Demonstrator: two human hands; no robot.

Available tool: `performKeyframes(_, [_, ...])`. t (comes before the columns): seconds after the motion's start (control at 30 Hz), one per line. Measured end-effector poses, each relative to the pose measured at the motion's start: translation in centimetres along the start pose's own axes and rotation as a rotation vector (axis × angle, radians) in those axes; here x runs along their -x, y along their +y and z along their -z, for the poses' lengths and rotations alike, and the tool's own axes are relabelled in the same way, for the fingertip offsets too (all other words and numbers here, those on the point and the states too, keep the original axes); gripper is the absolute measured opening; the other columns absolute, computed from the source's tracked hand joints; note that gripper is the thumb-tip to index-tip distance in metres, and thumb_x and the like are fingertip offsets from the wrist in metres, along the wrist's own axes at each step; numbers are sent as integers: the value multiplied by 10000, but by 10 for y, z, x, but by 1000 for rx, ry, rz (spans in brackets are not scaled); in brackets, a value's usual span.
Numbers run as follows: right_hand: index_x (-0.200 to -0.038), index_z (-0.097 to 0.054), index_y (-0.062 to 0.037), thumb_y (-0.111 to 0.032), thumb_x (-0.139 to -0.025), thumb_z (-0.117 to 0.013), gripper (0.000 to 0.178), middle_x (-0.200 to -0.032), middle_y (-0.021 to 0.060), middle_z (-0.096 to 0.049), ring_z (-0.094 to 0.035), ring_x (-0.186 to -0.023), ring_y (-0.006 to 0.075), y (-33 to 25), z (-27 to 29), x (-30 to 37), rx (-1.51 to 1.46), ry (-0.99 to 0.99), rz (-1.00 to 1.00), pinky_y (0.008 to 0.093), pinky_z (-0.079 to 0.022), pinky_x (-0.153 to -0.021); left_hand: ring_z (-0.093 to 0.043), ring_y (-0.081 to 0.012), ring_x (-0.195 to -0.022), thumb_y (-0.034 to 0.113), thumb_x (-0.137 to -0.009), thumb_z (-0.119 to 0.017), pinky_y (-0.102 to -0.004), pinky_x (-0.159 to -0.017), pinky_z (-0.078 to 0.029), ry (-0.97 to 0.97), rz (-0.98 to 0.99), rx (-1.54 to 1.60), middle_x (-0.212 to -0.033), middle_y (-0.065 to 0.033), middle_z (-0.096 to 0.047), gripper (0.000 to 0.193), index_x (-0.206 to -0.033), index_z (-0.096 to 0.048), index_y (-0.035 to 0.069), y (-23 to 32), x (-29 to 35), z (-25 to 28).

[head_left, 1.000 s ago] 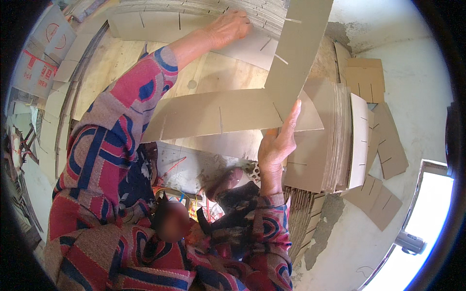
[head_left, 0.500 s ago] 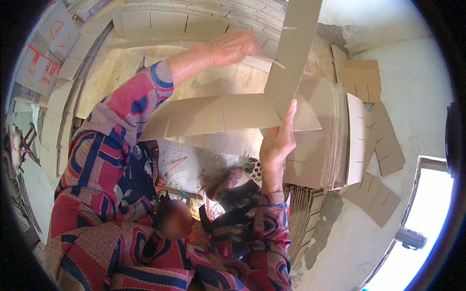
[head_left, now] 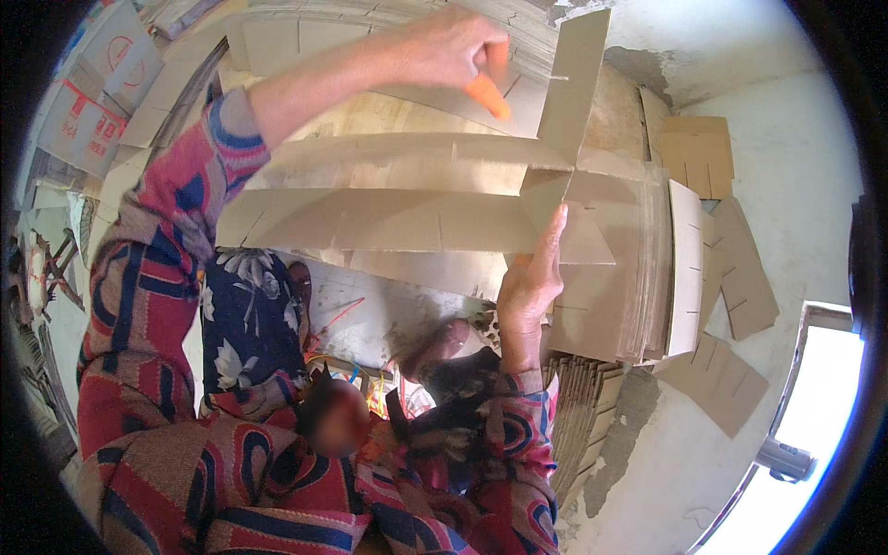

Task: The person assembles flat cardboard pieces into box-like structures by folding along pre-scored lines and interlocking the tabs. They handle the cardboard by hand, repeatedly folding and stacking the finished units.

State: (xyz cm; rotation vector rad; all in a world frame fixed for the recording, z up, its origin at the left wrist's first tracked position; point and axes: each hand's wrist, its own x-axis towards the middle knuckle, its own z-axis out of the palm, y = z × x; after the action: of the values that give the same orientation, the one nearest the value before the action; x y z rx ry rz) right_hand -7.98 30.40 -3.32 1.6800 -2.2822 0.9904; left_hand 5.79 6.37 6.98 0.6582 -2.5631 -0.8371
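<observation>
My right hand (head_left: 529, 291) grips the crossing of slotted cardboard strips from below, its thumb pointing up along them. One long cardboard strip (head_left: 388, 220) runs leftward from there. An upright cardboard strip (head_left: 573, 88) crosses it and stretches away from me. Farther up, a second crosswise strip (head_left: 416, 148) meets the upright one, roughly parallel to the first. Above it, my left hand (head_left: 453, 55) is raised and slightly blurred, with orange coverings on its fingertips. Its thumb and fingers are bent but apart, with nothing visible between them.
A thick stack of cardboard sheets (head_left: 615, 287) stands to the right. More slotted pieces (head_left: 712, 379) lean against the wall beyond it. Rows of cardboard strips (head_left: 324, 37) line the far side of the wooden board. Printed cartons (head_left: 88, 120) sit at far left.
My left hand has moved up, away from the strips, and its fingers have opened. A second crosswise strip now spans from the upright one. My right hand has hardly shifted.
</observation>
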Motion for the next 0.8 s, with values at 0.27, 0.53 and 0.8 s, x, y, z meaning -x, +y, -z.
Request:
performKeyframes(0.27, [-1427, -270, -86, 158, -673, -487, 822, -1145, 232, -569, -637, -872, 357, -1, -4, 1, -30, 18, 28, 389, -541, -662, -491, -276, -1071, 229, -656, -786, -409, -828, -434, 178, -16, -645, -1018, -169, -546, 457, -974, -548, 3, -99, -62, -61])
performKeyframes(0.53, [-1421, -293, -85, 179, -635, -463, 847, -1056, 205, -603, -644, -795, 330, 3, -7, -3, -23, 50, 93, 374, -527, -614, -542, -327, -934, 88, -680, -670, -412, -768, -464, 186, -56, -506, -902, -155, -564, 223, -863, -568, 10, -117, -66, -71])
performKeyframes(0.8, [-1412, -302, -50, 204, -611, -449, 853, -1197, 245, -546, -633, -911, 357, 3, -6, -1, -54, 35, 113, 367, -532, -664, -584, -331, -837, 90, -747, -619, -425, -740, -490, 242, -184, -388, -780, -173, -594, 108, -721, -577, -6, -91, -58, -58])
